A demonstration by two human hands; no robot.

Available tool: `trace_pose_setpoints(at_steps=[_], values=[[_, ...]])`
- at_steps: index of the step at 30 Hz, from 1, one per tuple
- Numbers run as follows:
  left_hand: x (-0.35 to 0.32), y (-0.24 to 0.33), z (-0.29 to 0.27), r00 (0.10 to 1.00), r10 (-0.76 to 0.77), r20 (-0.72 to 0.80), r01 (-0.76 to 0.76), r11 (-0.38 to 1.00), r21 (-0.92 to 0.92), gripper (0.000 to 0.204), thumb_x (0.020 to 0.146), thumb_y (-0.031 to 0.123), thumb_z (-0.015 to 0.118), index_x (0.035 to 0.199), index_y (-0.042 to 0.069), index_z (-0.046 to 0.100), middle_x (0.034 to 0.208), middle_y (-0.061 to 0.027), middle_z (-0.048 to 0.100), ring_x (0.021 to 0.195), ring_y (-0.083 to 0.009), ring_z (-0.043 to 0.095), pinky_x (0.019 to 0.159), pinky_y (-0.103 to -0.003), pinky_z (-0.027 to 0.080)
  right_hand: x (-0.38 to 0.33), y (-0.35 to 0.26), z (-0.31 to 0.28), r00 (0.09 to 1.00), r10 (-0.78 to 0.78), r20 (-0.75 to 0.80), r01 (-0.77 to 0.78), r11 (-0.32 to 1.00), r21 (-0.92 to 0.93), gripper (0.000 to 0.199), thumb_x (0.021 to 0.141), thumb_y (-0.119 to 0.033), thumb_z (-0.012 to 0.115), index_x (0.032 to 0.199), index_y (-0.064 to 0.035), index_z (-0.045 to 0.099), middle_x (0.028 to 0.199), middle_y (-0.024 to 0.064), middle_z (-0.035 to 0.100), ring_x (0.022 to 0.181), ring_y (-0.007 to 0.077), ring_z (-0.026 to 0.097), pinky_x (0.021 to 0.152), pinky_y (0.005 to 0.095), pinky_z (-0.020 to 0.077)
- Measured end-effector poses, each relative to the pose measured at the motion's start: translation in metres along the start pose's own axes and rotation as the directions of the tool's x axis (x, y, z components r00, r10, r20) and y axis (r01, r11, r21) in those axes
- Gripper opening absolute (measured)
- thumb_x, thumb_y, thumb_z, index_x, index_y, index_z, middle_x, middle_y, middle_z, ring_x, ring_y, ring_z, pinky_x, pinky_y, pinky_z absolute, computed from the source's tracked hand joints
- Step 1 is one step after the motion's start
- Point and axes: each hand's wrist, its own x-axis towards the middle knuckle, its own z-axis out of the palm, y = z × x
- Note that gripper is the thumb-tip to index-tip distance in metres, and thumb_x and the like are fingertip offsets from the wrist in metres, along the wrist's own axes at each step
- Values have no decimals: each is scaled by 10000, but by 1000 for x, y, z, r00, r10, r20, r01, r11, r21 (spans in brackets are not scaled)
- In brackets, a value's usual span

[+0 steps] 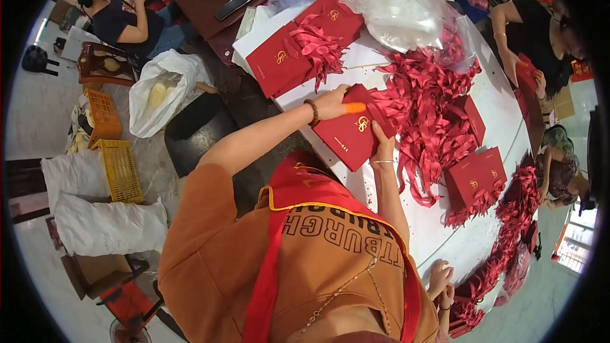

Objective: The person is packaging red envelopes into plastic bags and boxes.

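Observation:
A flat red gift bag (346,141) with a gold emblem is held over the near edge of the white table. My left hand (335,103) grips its upper left side; an orange cover sits on the thumb, which presses on the front. On the bag's right side, my right hand (384,143) is closed round the edge, the thumb near the top. Red ribbon (386,100) lies right beside the bag; whether it is attached I cannot tell. Just beyond my left hand, more red bags (270,70) lie in overlapping piles with ribbon handles on top.
A heap of red ribbons (432,124) covers the table's middle, with clear plastic bags (394,16) behind. More red bags (473,181) lie right. Other people work around the table. At left stand a black stool (198,130), a white sack (155,98) and a yellow crate (121,171).

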Motion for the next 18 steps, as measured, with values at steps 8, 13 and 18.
trace_pose_setpoints(at_steps=[8,13,18], values=[[19,-51,-172,864,334,-376,-192,910,366,823,656,214,704,1302,-26,254,1331,-202,304,1232,-256,310,994,-291,262,6,10,-31,995,74,73,-84,985,148,332,780,-150,597,1077,-32,509,1000,83,586,858,195,595,753,324,508],[55,-105,-207,996,-85,-40,92,975,202,878,652,293,732,1301,-18,230,1277,-179,375,1132,-243,417,947,-302,322,13,17,-7,950,140,277,-174,979,102,361,753,-126,602,1089,-21,521,993,76,580,864,177,580,750,306,494],[61,-94,-196,970,-241,-22,242,964,111,869,592,273,786,1244,34,264,1110,-159,480,983,-244,503,880,-328,388,23,18,13,922,215,322,-238,971,34,389,733,-116,615,1093,-6,515,980,77,589,854,173,586,742,302,498]])
